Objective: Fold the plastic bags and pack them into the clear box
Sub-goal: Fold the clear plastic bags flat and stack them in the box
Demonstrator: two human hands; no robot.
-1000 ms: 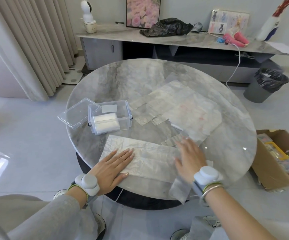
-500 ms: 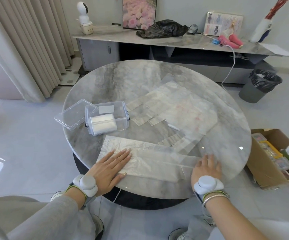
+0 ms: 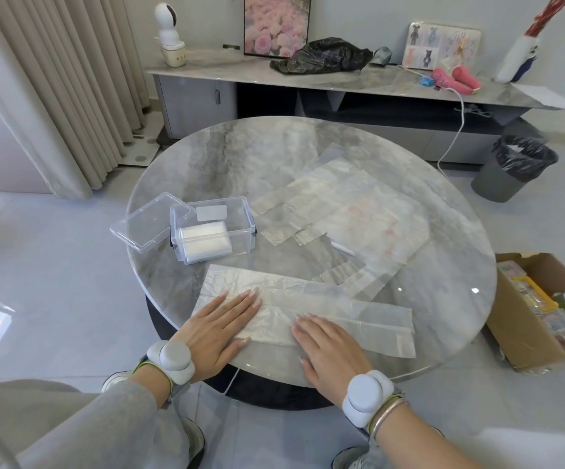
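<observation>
Two flat hands, left hand (image 3: 218, 324) and right hand (image 3: 330, 346), fingers straight, press the long translucent folded plastic bag (image 3: 308, 309) against the round marble table (image 3: 308, 157), likely to crease it

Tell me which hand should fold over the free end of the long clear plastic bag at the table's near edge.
Right, probably. The right hand lies flat mid-strip on the long clear plastic bag, nearest its uncovered end stretching rightward; the left hand presses the opposite end, pinning it.

Left hand (image 3: 219, 324), right hand (image 3: 329, 346) flat on folded plastic bag (image 3: 308, 309); clear box (image 3: 211, 228) beyond.
</observation>
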